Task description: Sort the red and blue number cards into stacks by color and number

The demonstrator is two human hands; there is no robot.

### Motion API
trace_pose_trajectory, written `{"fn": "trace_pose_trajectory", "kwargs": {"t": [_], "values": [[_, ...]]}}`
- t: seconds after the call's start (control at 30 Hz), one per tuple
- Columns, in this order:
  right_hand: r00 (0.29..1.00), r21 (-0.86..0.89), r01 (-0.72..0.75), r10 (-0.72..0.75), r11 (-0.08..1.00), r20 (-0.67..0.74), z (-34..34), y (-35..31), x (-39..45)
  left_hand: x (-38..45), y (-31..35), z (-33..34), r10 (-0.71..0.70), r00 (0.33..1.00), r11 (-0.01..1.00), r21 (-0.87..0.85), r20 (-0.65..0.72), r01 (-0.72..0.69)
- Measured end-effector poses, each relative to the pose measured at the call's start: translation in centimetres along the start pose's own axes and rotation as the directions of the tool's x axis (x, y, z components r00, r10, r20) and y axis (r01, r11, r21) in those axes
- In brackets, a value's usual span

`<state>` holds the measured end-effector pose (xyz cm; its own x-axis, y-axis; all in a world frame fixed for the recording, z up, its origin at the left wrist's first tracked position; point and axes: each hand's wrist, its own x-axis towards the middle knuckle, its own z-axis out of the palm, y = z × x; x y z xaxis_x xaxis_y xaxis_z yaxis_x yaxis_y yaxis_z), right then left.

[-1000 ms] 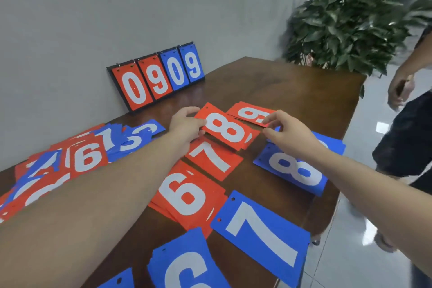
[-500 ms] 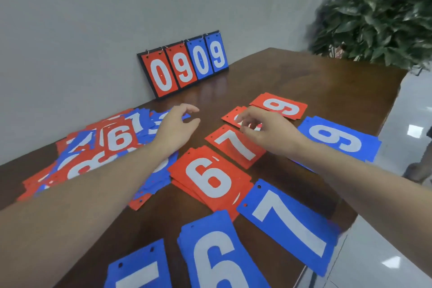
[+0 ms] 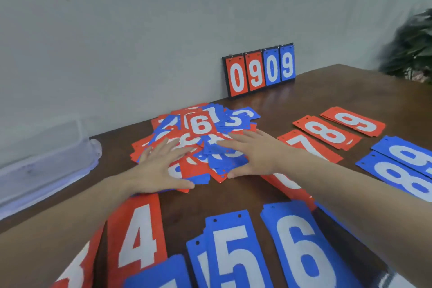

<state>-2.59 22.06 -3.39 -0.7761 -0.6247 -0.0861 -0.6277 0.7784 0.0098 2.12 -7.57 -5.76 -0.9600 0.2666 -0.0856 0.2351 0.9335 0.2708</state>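
A loose heap of mixed red and blue number cards (image 3: 201,124) lies at the middle of the brown table (image 3: 327,91), a red 6 on top. My left hand (image 3: 161,166) lies flat on the heap's near left side, fingers spread. My right hand (image 3: 252,154) lies flat on its near right side, fingers straight. Sorted stacks lie around: red 9 (image 3: 353,121), red 8 (image 3: 327,134), red 7 (image 3: 311,147), blue 8 (image 3: 402,177), blue 6 (image 3: 301,248), blue 5 (image 3: 233,252), red 4 (image 3: 138,236). My right forearm hides part of a red stack.
A small flip scoreboard (image 3: 259,70) reading 0909 leans against the grey wall at the back. A clear plastic box (image 3: 44,161) sits at the table's left end. A potted plant (image 3: 411,49) stands at the far right.
My view has swung left. Both hands have moved from the red 8 stack over to the mixed heap and now lie flat on it.
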Motion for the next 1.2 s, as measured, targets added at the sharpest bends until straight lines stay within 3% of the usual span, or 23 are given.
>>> {"fn": "trace_pose_trajectory", "kwargs": {"t": [0.3,0.57,0.67,0.73,0.83,0.93,1.03,1.2], "values": [[0.986,0.026,-0.137,0.134,0.990,0.095,1.0,-2.4,6.7,1.7,-5.0,-0.6,-0.092,0.995,0.995,0.038,-0.034,0.094],[0.987,-0.003,-0.139,0.138,0.990,-0.081,0.4,-5.2,10.6,1.9,-6.5,-2.4,-0.088,0.993,0.985,0.142,-0.080,0.098],[0.948,0.179,-0.144,0.188,0.973,-0.255,0.3,-4.1,11.6,2.7,-7.3,-2.5,-0.161,0.970,0.986,0.002,-0.182,0.164],[0.910,0.242,-0.143,0.224,0.960,-0.350,0.4,-3.0,12.7,3.7,-7.7,-2.5,-0.193,0.920,0.981,-0.100,-0.341,0.169],[0.932,0.243,-0.169,0.235,0.955,-0.275,0.5,-1.9,14.6,5.5,-7.5,-2.7,-0.273,0.873,0.960,-0.177,-0.403,0.219],[0.957,0.222,-0.215,0.250,0.951,-0.145,0.7,-1.5,16.2,7.3,-7.1,-2.7,-0.402,0.866,0.911,-0.223,-0.298,0.346],[0.968,0.154,-0.237,0.246,0.959,-0.047,1.0,-1.4,16.9,8.5,-7.1,-2.4,-0.425,0.875,0.902,-0.189,-0.232,0.388],[0.961,0.207,-0.224,0.252,0.952,-0.117,0.3,-1.5,15.8,8.4,-7.5,-2.5,-0.393,0.870,0.920,-0.126,-0.298,0.372]]}}
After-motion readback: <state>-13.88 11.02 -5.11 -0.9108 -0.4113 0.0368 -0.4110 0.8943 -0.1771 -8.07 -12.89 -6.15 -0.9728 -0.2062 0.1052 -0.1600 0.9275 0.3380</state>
